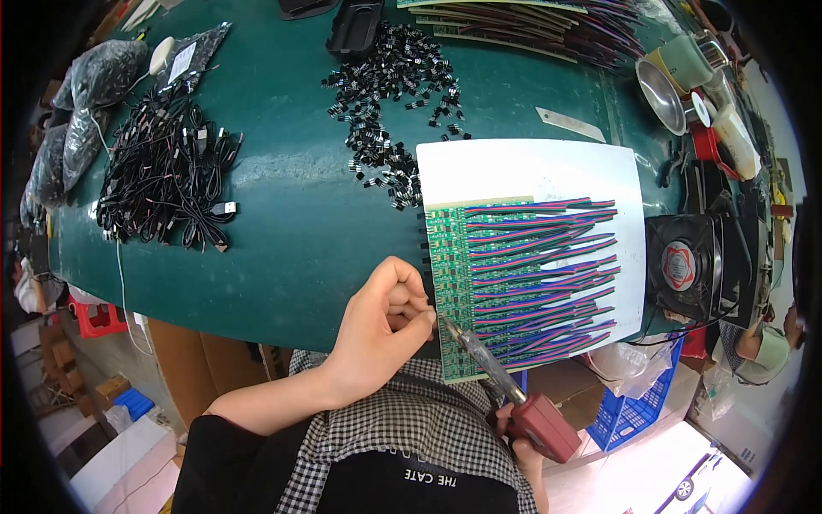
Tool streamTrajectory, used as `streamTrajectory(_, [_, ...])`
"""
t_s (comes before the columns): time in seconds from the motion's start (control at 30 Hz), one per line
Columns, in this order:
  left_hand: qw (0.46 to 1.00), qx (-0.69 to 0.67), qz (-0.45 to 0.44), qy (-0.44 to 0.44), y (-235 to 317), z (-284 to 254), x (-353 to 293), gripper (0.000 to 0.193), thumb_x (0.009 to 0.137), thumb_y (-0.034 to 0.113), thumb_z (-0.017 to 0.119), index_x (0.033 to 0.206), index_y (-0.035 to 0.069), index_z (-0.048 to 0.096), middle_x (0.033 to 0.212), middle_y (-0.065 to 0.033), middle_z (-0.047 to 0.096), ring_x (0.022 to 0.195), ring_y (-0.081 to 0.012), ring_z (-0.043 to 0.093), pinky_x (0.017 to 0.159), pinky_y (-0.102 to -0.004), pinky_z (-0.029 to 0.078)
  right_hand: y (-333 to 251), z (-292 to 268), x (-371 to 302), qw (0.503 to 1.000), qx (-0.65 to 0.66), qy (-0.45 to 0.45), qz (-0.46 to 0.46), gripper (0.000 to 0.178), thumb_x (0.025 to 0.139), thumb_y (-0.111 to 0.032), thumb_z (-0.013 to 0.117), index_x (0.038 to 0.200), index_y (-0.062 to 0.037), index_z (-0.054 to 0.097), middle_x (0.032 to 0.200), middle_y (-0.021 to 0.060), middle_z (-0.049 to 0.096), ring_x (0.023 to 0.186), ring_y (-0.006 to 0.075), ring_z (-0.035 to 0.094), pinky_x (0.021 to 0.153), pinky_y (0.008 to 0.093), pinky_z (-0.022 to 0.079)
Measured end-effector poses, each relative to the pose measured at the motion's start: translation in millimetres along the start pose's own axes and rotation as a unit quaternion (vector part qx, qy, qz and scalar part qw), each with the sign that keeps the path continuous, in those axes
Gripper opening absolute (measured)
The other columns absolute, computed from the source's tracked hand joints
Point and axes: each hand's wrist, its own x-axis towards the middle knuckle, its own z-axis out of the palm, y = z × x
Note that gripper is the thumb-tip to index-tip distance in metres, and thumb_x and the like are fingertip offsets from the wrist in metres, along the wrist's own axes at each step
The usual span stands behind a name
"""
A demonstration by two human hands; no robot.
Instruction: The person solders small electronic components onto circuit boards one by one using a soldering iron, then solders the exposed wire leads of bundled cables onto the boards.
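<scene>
My left hand [381, 330] is closed in a pinch at the left edge of a green circuit board panel [452, 295]. Whatever lies between its fingertips is too small to make out. Close beside those fingertips, the tip of a soldering iron [497, 373] meets the board's left side. Its dark red handle is gripped by my right hand [521, 441], which is partly hidden behind it. Rows of blue, red and black wires [548, 278] run from the board toward the right. Under the board lies a white sheet [531, 167].
Small black components [385, 94] are heaped beyond the board on the green table [282, 154]. Black USB cables [167, 171] lie at the left. A flat metal blade [569, 124], a fan [689, 265] and a metal dish [659, 96] are on the right. More wired boards [514, 26] lie at the back.
</scene>
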Motion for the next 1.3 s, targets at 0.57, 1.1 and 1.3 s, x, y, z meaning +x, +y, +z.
streamTrajectory(0.57, [1.0, -0.008, 0.001, 0.002, 0.1, 0.1, -0.1, 0.023, 0.083, -0.009, 0.052, 0.093, 0.006, 0.037, 0.082, -0.0058, 0.059, 0.075, -0.0107, 0.06, 0.068, -0.0244, 0.051, 21.8, -9.6, -13.6, 1.0, 0.004, 0.009, 0.008, 0.068, 0.068, -0.06, 0.07, 0.097, 0.0013, 0.062, 0.084, 0.009, 0.067, 0.065, 0.0198, 0.063, 0.059, 0.0285, 0.049])
streamTrajectory(1.1, [0.992, 0.115, 0.048, 0.024, 10.9, -16.7, 7.8, 0.026, 0.084, -0.002, 0.056, 0.106, 0.001, 0.042, 0.083, -0.0069, 0.06, 0.073, -0.0114, 0.06, 0.065, -0.0253, 0.049, -19.4, 9.3, -0.2, 0.977, 0.195, 0.071, 0.058, 0.086, 0.061, -0.06, 0.076, 0.112, 0.0056, 0.052, 0.096, 0.0105, 0.061, 0.06, 0.0157, 0.053, 0.053, 0.0254, 0.04])
streamTrajectory(1.3, [0.855, 0.441, 0.223, 0.157, 34.7, -64.2, 62.7, 0.019, 0.079, -0.002, 0.061, 0.097, 0.0, 0.057, 0.077, -0.0069, 0.056, 0.065, -0.0149, 0.054, 0.061, -0.0278, 0.046, -19.9, 11.0, -0.4, 0.977, 0.189, 0.076, 0.06, 0.082, 0.063, -0.058, 0.075, 0.11, 0.0049, 0.052, 0.096, 0.0103, 0.06, 0.062, 0.0151, 0.053, 0.054, 0.0255, 0.039])
